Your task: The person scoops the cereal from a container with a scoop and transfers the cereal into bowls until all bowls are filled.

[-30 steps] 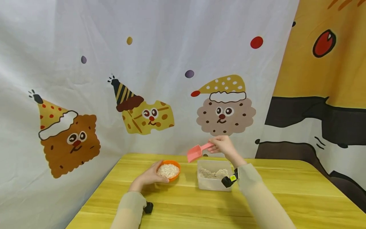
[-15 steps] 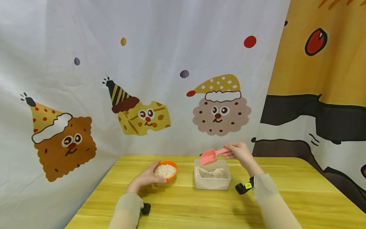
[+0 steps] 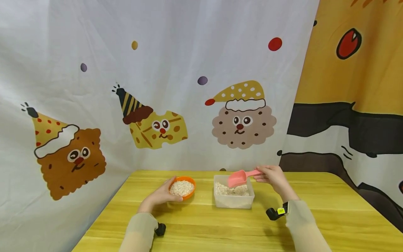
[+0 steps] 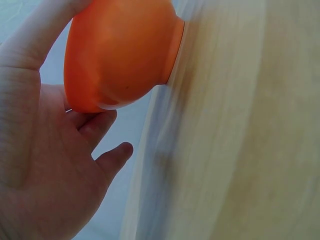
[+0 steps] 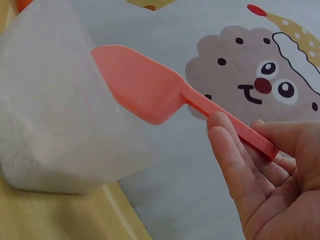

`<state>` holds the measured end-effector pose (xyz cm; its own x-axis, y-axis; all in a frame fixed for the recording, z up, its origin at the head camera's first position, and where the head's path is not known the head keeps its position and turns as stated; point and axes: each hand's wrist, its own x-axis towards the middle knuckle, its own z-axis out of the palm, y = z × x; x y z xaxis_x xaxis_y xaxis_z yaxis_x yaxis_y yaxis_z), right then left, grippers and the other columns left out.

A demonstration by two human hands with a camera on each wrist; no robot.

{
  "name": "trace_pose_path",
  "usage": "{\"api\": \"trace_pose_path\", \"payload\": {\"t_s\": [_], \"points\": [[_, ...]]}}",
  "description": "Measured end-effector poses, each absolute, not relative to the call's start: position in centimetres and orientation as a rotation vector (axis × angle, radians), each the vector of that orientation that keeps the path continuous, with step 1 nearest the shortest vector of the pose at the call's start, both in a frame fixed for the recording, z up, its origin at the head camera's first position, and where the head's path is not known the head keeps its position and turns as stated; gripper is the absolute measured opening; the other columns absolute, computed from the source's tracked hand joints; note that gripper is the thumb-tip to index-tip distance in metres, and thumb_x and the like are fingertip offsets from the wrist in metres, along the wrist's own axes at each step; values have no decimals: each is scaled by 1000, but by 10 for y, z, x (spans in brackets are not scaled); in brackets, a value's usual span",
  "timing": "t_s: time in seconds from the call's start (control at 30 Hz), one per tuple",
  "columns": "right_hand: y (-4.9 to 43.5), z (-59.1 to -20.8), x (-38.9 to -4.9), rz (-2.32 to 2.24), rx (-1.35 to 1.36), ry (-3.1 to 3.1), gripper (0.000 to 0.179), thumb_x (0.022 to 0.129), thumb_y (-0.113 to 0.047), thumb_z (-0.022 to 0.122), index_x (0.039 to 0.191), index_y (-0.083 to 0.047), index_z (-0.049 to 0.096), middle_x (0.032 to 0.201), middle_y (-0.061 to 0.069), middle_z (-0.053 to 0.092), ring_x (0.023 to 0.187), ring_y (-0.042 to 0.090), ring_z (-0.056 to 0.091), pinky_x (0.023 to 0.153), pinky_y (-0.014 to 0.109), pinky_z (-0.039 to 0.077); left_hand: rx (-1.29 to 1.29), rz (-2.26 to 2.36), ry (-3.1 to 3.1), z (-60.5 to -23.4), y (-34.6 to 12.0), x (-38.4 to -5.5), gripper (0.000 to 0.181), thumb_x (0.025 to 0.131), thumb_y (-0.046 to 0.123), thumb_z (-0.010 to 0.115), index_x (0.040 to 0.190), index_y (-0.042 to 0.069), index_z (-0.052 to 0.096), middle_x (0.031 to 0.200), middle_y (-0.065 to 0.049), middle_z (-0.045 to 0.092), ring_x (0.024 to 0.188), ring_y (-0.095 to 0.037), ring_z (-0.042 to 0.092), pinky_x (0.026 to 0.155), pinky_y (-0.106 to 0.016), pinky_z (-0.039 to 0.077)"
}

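An orange bowl (image 3: 189, 196) of pale flakes, which look like oats, stands on the table. My left hand (image 3: 160, 196) holds it from the left, thumb at the near side and fingers round the far side; the left wrist view shows the bowl's outer wall (image 4: 120, 55). To the right is a translucent plastic box (image 3: 233, 202) with more flakes (image 3: 223, 189) inside. My right hand (image 3: 274, 177) pinches the handle of a pink scoop (image 3: 237, 179) between thumb and fingers. The scoop's head is over the box, tilted down to the left. In the right wrist view the box wall partly covers the scoop head (image 5: 145, 90).
The wood-grain table (image 3: 195, 227) reaches toward me and to both sides. Right behind its far edge hangs a white curtain (image 3: 176, 63) printed with cartoon snacks. A black wrist camera (image 3: 273, 214) sits on my right wrist, near the box.
My right hand has carried the scoop rightward from the gap between bowl and box, then lowered it over the box. My left hand stays at the bowl. The head view has shifted slightly.
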<state>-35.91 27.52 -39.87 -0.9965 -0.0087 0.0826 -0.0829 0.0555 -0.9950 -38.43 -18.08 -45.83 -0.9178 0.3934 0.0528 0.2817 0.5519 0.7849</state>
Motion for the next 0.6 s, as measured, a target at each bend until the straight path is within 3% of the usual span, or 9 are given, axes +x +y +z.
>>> {"api": "trace_pose_path", "payload": {"t_s": [0.2,0.6], "points": [[281,-399,-358,2169,100,-2200,37,100,-13,55,119,19,54,82,9,71,73,16,71,70,29,57,576,1315,2654,-456,-184,-384,112,74,38,84,156,8,15,158,-22,13,142,-44,16,107,-63,23],[280,-400,-356,2216,123,-2191,40,100,-14,54,122,19,51,83,8,71,73,15,71,70,28,57,700,1305,2737,-415,-153,-381,112,74,44,83,157,23,11,161,-10,12,144,-36,14,108,-61,25]]}}
